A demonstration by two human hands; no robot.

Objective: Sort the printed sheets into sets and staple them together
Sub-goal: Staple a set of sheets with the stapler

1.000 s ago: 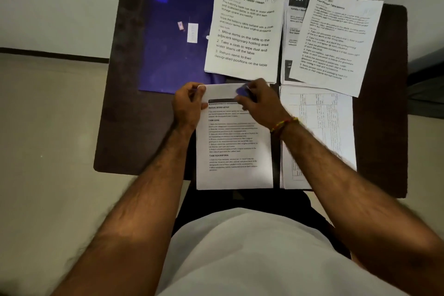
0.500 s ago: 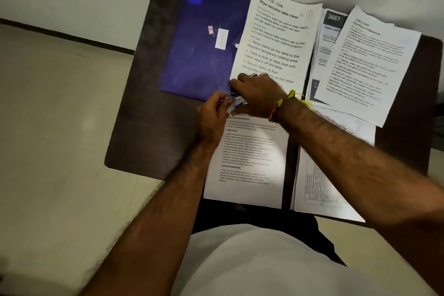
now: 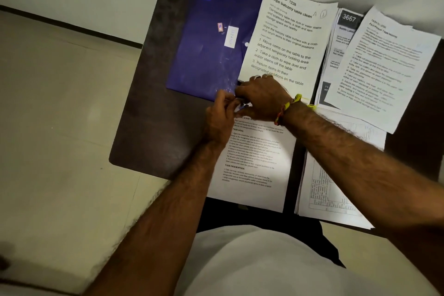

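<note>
The right hand [image 3: 262,98] has moved over to the top left corner of the near set of sheets [image 3: 254,163], where the left hand [image 3: 219,118] waits. A second ago it was out near the middle of the top edge. Now both hands meet at that corner. The right hand's fingers [image 3: 258,78] are curled down over a small blue stapler [image 3: 241,107], and only a tiny bit of it peeks out. The left hand's fingers pinch the corner of the sheets to keep them lined up.

This looks like the staple is about to go in, or is going in right now. I cannot tell if it is in yet, because the hands hide the corner.

The set lies on the dark table [image 3: 144,127] close to the person. More paper piles [image 3: 384,67] wait at the back and right, next to a blue folder [image 3: 216,55], so there is more sorting to do
</note>
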